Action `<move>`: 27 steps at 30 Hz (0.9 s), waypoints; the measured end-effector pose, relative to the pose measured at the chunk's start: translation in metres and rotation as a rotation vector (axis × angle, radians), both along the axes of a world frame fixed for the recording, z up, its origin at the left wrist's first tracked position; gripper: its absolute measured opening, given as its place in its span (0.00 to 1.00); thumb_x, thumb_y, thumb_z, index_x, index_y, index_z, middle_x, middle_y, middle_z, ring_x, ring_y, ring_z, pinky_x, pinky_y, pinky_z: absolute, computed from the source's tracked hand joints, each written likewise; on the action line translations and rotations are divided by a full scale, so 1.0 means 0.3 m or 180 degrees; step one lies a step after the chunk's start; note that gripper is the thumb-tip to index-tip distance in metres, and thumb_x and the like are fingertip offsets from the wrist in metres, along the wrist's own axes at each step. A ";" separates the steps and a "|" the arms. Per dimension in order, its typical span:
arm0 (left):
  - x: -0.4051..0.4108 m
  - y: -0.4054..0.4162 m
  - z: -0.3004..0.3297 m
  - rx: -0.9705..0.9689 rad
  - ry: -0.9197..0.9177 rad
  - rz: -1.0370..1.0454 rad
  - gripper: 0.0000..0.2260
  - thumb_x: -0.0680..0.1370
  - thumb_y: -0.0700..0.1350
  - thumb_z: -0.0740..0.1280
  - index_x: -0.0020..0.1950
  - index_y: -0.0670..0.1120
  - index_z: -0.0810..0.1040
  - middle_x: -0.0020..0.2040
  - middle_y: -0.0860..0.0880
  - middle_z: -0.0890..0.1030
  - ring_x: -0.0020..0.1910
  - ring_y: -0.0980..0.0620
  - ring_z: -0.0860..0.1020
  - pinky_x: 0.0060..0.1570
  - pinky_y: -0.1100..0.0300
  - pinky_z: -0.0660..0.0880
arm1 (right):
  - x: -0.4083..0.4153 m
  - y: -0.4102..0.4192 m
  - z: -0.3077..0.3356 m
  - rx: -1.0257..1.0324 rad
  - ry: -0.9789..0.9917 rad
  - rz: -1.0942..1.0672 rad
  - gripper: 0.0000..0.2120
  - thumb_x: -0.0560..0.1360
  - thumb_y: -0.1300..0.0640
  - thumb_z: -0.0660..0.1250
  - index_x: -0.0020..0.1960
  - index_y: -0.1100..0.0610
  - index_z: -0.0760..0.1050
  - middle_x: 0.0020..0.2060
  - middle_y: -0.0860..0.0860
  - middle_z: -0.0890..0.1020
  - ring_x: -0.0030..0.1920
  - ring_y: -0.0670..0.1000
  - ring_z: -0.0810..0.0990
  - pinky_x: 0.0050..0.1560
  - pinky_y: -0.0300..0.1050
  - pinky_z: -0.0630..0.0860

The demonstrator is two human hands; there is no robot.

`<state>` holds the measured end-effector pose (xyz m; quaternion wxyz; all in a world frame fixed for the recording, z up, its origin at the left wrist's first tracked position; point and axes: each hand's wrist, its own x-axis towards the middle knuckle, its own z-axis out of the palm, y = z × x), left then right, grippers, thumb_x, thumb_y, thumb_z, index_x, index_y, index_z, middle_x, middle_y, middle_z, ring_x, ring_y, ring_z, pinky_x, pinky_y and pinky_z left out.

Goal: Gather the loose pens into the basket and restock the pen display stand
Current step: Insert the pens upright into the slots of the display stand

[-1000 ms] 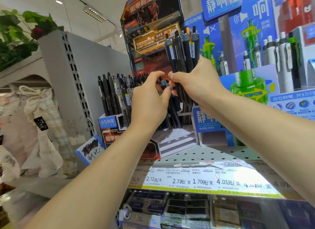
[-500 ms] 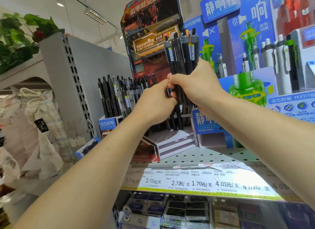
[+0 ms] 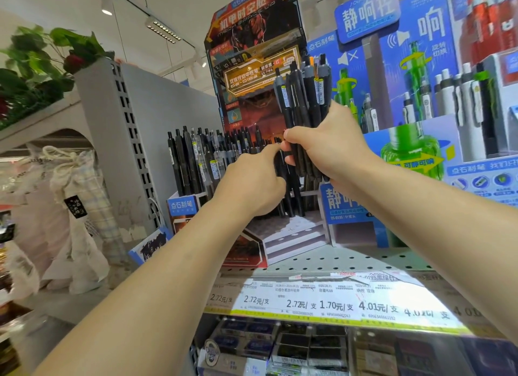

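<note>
my right hand (image 3: 333, 146) still grips the pen bundle (image 3: 304, 101) upright before the display stand (image 3: 252, 67); my left hand (image 3: 252, 179) has closed in from a second ago and now pinches one pen at the bundle's lower end, probably drawing it out for a slot. shelf tags (image 3: 308, 302) read 2.72, 2.7, 1.70, 4.01

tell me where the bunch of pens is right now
In the head view the bunch of pens stands upright in the right hand, right of centre, before the pen stand.
</note>
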<state>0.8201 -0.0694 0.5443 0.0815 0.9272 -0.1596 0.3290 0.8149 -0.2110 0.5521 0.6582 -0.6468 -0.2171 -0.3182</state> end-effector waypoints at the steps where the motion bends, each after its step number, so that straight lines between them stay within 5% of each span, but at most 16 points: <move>1: -0.004 0.003 0.008 0.0035 -0.0081 0.0036 0.28 0.77 0.45 0.62 0.78 0.56 0.62 0.38 0.51 0.79 0.38 0.46 0.79 0.32 0.56 0.71 | -0.001 0.001 0.000 0.0007 0.0010 0.0010 0.17 0.71 0.64 0.71 0.58 0.61 0.73 0.38 0.58 0.86 0.38 0.58 0.88 0.41 0.63 0.85; 3: -0.012 0.006 0.040 -0.0573 -0.0373 -0.0098 0.26 0.77 0.44 0.62 0.75 0.56 0.66 0.48 0.50 0.82 0.44 0.44 0.82 0.40 0.53 0.79 | -0.003 0.004 0.000 0.0039 -0.0016 0.0060 0.14 0.72 0.65 0.72 0.57 0.61 0.75 0.37 0.56 0.85 0.39 0.57 0.88 0.41 0.59 0.86; 6: -0.038 0.007 0.083 -0.2691 -0.0198 -0.1250 0.19 0.79 0.42 0.61 0.68 0.57 0.73 0.51 0.52 0.83 0.32 0.54 0.81 0.28 0.59 0.77 | -0.011 0.006 0.000 -0.0086 -0.0094 0.0153 0.08 0.74 0.66 0.71 0.50 0.56 0.77 0.37 0.53 0.85 0.39 0.55 0.88 0.38 0.53 0.85; 9: -0.052 -0.003 0.090 -0.2964 -0.0265 -0.1573 0.09 0.82 0.45 0.63 0.58 0.60 0.75 0.44 0.51 0.85 0.33 0.55 0.82 0.27 0.62 0.74 | -0.022 0.011 -0.005 -0.0552 -0.0165 0.0049 0.09 0.74 0.65 0.72 0.51 0.53 0.78 0.38 0.53 0.86 0.38 0.52 0.88 0.38 0.54 0.86; 13: -0.036 -0.005 0.064 -0.3702 -0.0685 -0.1645 0.09 0.82 0.42 0.65 0.60 0.53 0.75 0.37 0.54 0.84 0.36 0.59 0.83 0.34 0.63 0.79 | -0.026 0.024 -0.005 -0.0489 -0.0547 -0.1017 0.09 0.73 0.55 0.72 0.53 0.52 0.78 0.43 0.48 0.85 0.46 0.51 0.84 0.48 0.49 0.81; 19: -0.017 -0.007 -0.031 -0.2376 -0.1085 -0.1271 0.21 0.79 0.43 0.68 0.68 0.57 0.65 0.37 0.50 0.84 0.37 0.53 0.84 0.45 0.48 0.82 | -0.026 0.028 -0.008 -0.0198 -0.0622 -0.1059 0.10 0.74 0.56 0.70 0.54 0.56 0.74 0.45 0.53 0.84 0.48 0.59 0.83 0.51 0.58 0.80; 27: 0.003 -0.042 -0.070 -0.1313 -0.0919 -0.1046 0.13 0.80 0.45 0.67 0.63 0.58 0.75 0.39 0.57 0.82 0.32 0.56 0.81 0.38 0.55 0.79 | -0.022 0.015 0.002 -0.0401 -0.0359 -0.0985 0.30 0.73 0.57 0.70 0.74 0.62 0.67 0.67 0.59 0.78 0.68 0.60 0.76 0.66 0.59 0.75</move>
